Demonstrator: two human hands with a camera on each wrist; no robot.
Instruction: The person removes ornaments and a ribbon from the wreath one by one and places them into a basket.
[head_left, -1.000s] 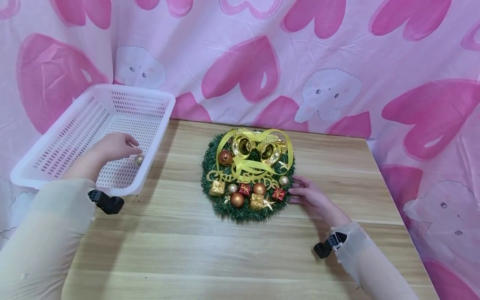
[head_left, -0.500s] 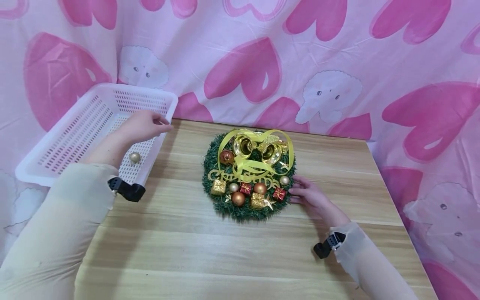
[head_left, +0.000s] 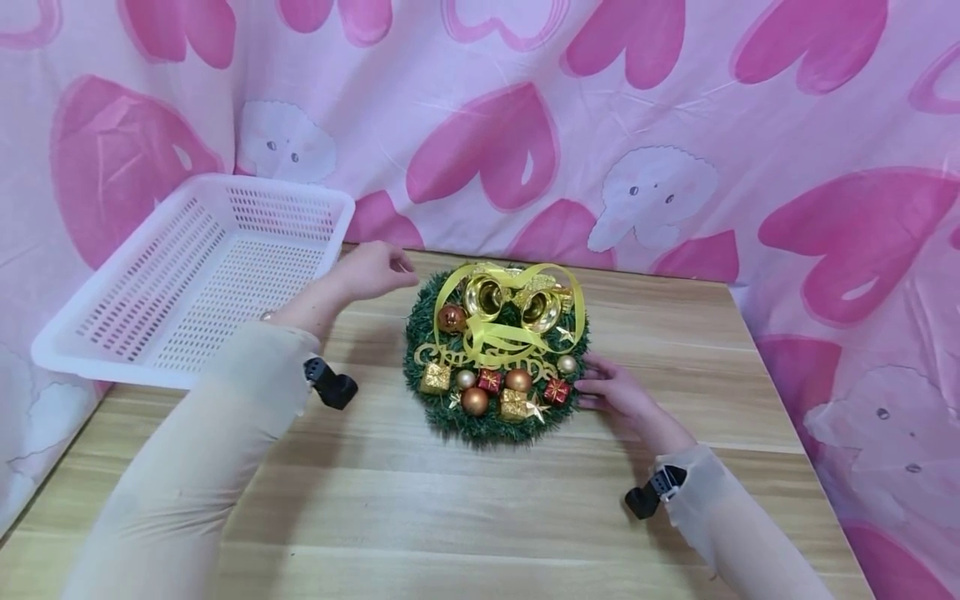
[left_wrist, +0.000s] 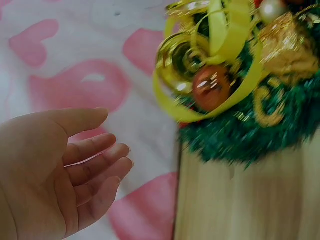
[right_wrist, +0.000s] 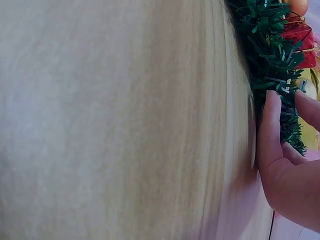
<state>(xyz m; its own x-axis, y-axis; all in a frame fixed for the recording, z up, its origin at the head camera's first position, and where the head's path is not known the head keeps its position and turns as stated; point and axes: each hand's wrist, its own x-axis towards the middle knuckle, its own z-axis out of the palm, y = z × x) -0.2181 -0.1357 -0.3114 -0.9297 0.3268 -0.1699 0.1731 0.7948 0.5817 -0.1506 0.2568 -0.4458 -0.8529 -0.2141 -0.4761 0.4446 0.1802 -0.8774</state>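
A green Christmas wreath [head_left: 498, 429] lies on the table, trimmed with gold bells [head_left: 483, 296], a yellow ribbon, baubles, small gift boxes and gold "Christmas" lettering. My left hand [head_left: 371, 271] hovers between the basket and the wreath's left side; the left wrist view shows its palm bare and fingers loosely bent, apart from the wreath. With fairly straight fingers, my right hand [head_left: 618, 392] touches the wreath's right edge. The right wrist view shows greenery between its thumb and forefinger. A small gold bauble [head_left: 266, 316] in the basket is mostly hidden by my left forearm.
A white perforated plastic basket [head_left: 341, 225] stands on the left of the wooden table [head_left: 420, 517]. Behind and to the right hangs a pink curtain [head_left: 360, 108] printed with hearts. Each wrist wears a black camera on a strap.
My left hand has let go of the gold bauble inside the basket and moved right, out over the basket's rim toward the wreath. My right hand stays at the wreath's edge.
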